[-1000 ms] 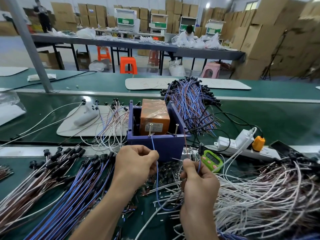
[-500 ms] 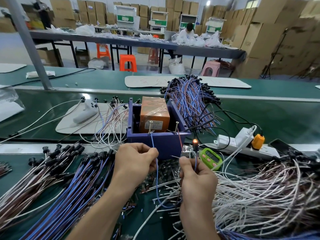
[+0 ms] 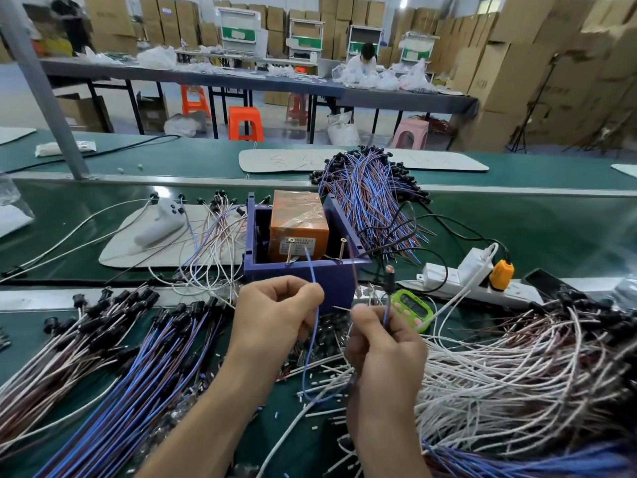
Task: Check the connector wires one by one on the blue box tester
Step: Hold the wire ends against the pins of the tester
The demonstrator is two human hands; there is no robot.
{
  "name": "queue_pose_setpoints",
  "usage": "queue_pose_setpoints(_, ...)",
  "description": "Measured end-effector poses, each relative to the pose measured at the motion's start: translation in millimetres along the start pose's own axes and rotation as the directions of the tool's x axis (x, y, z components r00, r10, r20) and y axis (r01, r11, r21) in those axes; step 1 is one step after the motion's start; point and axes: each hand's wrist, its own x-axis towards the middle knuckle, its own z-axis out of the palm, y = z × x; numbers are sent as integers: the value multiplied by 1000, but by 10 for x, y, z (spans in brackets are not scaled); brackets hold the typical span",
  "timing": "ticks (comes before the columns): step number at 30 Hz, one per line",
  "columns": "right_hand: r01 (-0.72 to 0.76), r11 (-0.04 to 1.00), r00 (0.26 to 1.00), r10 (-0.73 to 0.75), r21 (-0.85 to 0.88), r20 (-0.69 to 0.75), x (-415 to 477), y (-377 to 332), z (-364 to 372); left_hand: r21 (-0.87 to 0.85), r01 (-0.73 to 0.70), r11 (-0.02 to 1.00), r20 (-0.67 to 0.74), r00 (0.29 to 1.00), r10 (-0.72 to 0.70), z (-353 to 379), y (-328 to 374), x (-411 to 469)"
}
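The blue wire [image 3: 312,339] loops between both hands in front of the blue box [image 3: 303,276] on the green desk [image 3: 517,236]. The left hand [image 3: 275,313], knuckles up, pinches one end between its fingers and lifts it toward a screw [image 3: 289,250] on the box rim. The right hand [image 3: 382,343] pinches the other end, its black connector [image 3: 389,281] upright with a faintly red tip. Wire bundles [image 3: 103,357] lie on both sides.

Wire piles [image 3: 103,346] and [image 3: 517,374] crowd both flanks, leaving a narrow littered lane toward the blue box tester [image 3: 300,277].
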Motion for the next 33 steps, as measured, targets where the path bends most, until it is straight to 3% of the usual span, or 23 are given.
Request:
queue_pose_setpoints(6, -116, 991, 968, 128, -69, 215, -83, -217, 67, -257, 91, 962, 114, 991, -64, 41, 169, -79)
queue_pose_setpoints(11, -124, 983, 941, 160, -136, 298, -190, -529, -24, -168, 66, 984, 156, 987, -40, 39, 321, -190)
queue_pose_setpoints(18, -111, 994, 992, 110, 21, 58, -163, -1234, -978, -221, 79, 972, 86, 994, -61, 145, 407, -407)
queue_pose_setpoints(21, -54, 998, 996, 51, -43, -69, -100, -1492, -1467, -253, 135, 958, 113, 988, -110, 264, 358, -513)
queue_pose_setpoints(24, 37, 969, 984, -78, -245, -160, -41, -1726, -1899, -174, 161, 971, 165, 977, -133, 414, 286, -662)
queue_pose_setpoints(26, 100, 866, 955, -222, -490, -197, -1, -1843, -2132, -20, 141, 990, 219, 967, -133, 488, 214, -789)
queue_pose_setpoints(28, 86, 608, 903, -381, -789, -196, 59, -1928, -2373, 160, 88, 983, 321, 937, -136, 578, 165, -935)
queue_pose_setpoints(30, 7, 348, 856, -488, -938, -174, 114, -1980, -2543, 361, -19, 933, 434, 888, -150, 673, 121, -1061)
queue_pose_setpoints(31, -12, 282, 844, -512, -959, -161, 145, -1986, -2601, 484, -110, 868, 461, 876, -146, 725, 80, -1105)
queue_pose_setpoints(33, -12, 243, 836, -530, -970, -143, 194, -1952, -2692, 683, -343, 644, 475, 879, -36, 825, 5, -1196)
